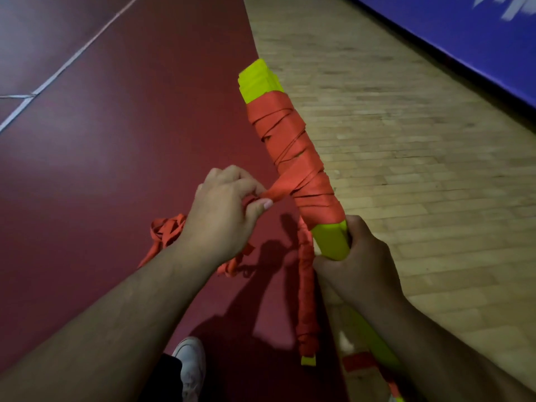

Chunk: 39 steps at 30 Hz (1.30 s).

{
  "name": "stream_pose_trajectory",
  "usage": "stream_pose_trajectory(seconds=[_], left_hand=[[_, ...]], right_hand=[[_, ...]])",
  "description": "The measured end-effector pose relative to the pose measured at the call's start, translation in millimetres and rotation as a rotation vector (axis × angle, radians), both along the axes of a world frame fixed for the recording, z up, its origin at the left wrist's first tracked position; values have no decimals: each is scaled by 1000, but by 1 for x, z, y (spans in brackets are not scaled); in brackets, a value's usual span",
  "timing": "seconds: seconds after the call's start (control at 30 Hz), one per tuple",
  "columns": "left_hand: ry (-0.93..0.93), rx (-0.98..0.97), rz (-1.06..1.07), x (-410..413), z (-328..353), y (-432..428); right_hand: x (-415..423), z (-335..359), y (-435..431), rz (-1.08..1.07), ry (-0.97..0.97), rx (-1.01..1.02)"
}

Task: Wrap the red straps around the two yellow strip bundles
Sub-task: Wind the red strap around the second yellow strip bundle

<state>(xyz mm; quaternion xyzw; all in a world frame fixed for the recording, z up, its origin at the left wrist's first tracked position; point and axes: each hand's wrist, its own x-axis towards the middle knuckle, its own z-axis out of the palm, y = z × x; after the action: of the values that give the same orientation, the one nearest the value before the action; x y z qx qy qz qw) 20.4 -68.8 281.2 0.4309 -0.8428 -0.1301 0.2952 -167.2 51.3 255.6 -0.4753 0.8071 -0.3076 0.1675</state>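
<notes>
A yellow strip bundle (259, 79) points up and away from me, its middle covered by many turns of red strap (293, 152). My right hand (356, 265) grips the bundle's bare lower part. My left hand (226, 210) pinches the loose end of the strap, pulled taut to the left off the wrapping. More loose red strap (165, 230) hangs in a tangle below and behind my left hand. A second bundle (307, 300), wound almost fully in red with a yellow tip at the bottom, hangs or lies just left of my right wrist.
Below me is a dark red sports floor (116, 140) with white lines, meeting a pale wooden floor (406, 169) on the right. A blue padded wall (478, 39) runs along the far right. My white shoe (190, 364) shows at the bottom.
</notes>
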Motion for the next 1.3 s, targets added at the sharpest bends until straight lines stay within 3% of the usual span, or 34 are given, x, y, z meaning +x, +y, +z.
stream_pose_trajectory(seconds=[0.13, 0.4, 0.53, 0.77, 0.93, 1.03, 1.23, 1.3], left_hand=[[24, 10, 102, -11, 5, -1], [118, 251, 29, -27, 17, 11], [199, 148, 16, -28, 55, 12], [324, 50, 24, -27, 213, 14], [408, -201, 27, -20, 355, 47], [468, -219, -11, -14, 406, 71], [373, -39, 36, -12, 390, 109], [428, 50, -6, -9, 371, 124]], right_hand=[[1, 14, 2, 48, 67, -33], [-8, 44, 5, -16, 152, -157], [-6, 84, 6, -21, 121, -207], [1, 222, 8, 2, 231, -470], [3, 342, 27, -21, 257, -702], [9, 389, 49, -11, 264, -772], [23, 384, 81, 20, 287, -692], [23, 372, 89, 28, 278, -649]])
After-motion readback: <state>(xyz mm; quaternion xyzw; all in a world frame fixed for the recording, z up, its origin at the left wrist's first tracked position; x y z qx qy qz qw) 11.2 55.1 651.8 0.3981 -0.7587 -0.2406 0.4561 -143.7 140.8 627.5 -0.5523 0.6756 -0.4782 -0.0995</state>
